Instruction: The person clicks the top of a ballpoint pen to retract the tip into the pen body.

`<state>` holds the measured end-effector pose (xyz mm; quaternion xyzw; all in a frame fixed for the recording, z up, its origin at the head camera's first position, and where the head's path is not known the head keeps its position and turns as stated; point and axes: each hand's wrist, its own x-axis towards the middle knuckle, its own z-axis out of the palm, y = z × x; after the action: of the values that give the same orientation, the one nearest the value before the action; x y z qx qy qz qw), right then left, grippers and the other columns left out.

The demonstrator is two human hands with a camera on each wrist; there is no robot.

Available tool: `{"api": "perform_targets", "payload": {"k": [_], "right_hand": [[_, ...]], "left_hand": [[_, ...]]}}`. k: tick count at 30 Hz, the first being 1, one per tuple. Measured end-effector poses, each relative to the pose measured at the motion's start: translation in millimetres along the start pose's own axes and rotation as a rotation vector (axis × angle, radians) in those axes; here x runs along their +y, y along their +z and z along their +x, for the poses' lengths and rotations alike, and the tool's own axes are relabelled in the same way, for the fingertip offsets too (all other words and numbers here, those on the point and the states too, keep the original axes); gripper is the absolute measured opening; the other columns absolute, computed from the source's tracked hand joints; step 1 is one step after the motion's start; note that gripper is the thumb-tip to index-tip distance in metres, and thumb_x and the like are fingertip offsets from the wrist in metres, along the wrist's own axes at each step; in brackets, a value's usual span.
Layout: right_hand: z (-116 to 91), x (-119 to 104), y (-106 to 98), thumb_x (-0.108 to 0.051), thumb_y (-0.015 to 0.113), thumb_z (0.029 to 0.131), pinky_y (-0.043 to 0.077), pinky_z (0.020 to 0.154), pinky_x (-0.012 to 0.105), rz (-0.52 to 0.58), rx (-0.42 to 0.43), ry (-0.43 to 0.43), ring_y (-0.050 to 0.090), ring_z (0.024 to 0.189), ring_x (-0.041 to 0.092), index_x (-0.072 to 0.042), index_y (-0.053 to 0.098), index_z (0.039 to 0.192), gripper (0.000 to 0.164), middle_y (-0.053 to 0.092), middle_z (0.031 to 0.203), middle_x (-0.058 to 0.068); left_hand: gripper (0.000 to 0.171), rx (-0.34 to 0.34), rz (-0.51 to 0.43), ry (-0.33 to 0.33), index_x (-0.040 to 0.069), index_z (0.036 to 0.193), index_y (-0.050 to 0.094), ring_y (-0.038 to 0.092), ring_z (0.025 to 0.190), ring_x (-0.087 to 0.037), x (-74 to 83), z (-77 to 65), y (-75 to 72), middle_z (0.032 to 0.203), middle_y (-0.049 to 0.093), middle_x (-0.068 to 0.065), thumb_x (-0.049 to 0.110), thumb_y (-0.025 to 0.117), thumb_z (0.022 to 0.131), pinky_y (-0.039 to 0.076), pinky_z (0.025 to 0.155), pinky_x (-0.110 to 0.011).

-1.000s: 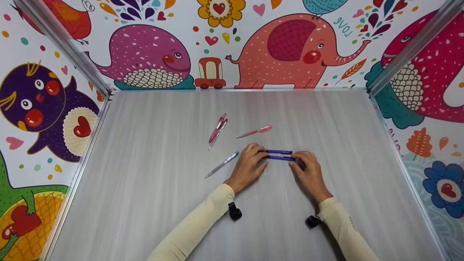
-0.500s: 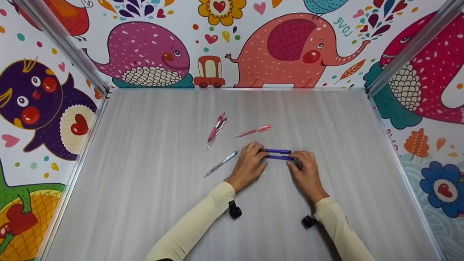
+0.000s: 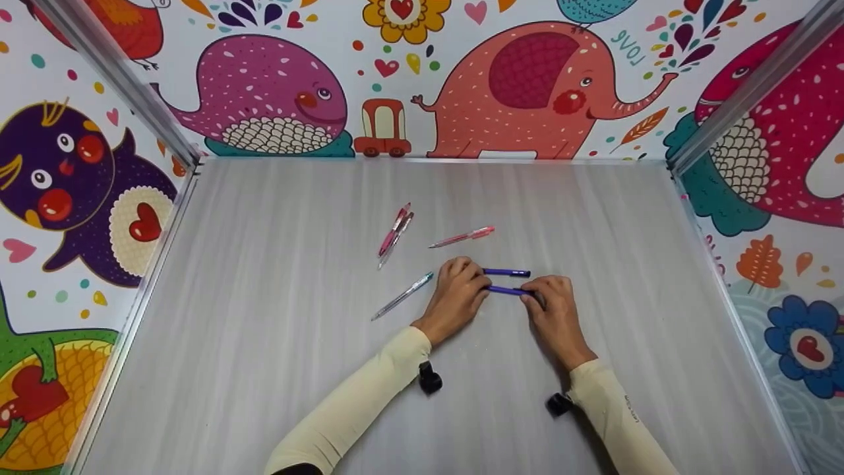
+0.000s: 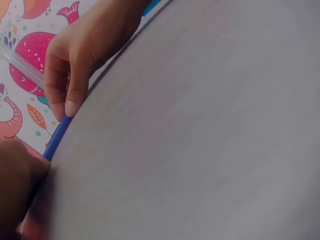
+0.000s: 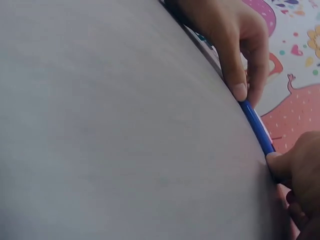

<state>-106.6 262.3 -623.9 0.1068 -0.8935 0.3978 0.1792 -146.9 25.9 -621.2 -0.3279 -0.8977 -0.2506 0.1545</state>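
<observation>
Two blue pens lie side by side, roughly parallel, in front of the person. Between thumb and fingers, the left hand (image 3: 455,297) pinches the left end of the nearer blue pen (image 3: 506,290); its fingers also cover the left end of the farther blue pen (image 3: 508,272). The right hand (image 3: 557,313) pinches the nearer pen's right end, while the farther pen's right tip shows beyond it. Both wrist views show the thumbs gripping a blue pen (image 5: 257,127) from either end, low over the tabletop.
Left of the left hand lies a clear pen with a teal end (image 3: 402,296). Farther back are a pink pen (image 3: 393,231) with a clear pen (image 3: 397,242) against it, and another pink pen (image 3: 463,237). Patterned walls border the grey table (image 3: 297,369).
The right hand has shifted slightly left and toward the person along the nearer blue pen. The gap between the two blue pens has widened. The other pens lie as before.
</observation>
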Motion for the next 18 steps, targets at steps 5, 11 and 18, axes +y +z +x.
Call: {"api": "perform_targets", "payload": {"k": [5, 11, 18], "right_hand": [[2.6, -7.9, -3.5, 0.007, 0.084, 0.092, 0.04, 0.098, 0.034, -0.037, -0.032, -0.012, 0.055, 0.113, 0.034, -0.002, 0.08, 0.101, 0.014, 0.074, 0.105, 0.01], [3.7, -15.0, -11.5, 0.007, 0.083, 0.093, 0.042, 0.095, 0.032, -0.076, -0.04, -0.061, 0.057, 0.111, 0.032, -0.003, 0.08, 0.103, 0.014, 0.073, 0.106, 0.009], [2.6, -19.0, -20.8, 0.008, 0.083, 0.092, 0.043, 0.094, 0.034, -0.11, -0.061, -0.119, 0.058, 0.109, 0.034, -0.002, 0.078, 0.103, 0.016, 0.071, 0.104, 0.01]], "left_hand": [[0.014, -0.038, 0.038, -0.004, 0.014, 0.112, 0.083, 0.056, 0.127, -0.024, 4.8, 2.4, -5.4, 0.115, 0.071, -0.001, 0.022, 0.073, 0.108, 0.041, 0.119, -0.053], [0.014, -0.082, 0.095, 0.011, 0.014, 0.111, 0.084, 0.056, 0.129, -0.025, 13.7, 3.7, -16.9, 0.116, 0.073, -0.002, 0.023, 0.074, 0.107, 0.039, 0.121, -0.056], [0.011, -0.06, 0.121, 0.049, 0.015, 0.107, 0.084, 0.059, 0.127, -0.025, 21.4, 0.9, -25.7, 0.113, 0.076, -0.002, 0.024, 0.078, 0.104, 0.042, 0.119, -0.055]]}}
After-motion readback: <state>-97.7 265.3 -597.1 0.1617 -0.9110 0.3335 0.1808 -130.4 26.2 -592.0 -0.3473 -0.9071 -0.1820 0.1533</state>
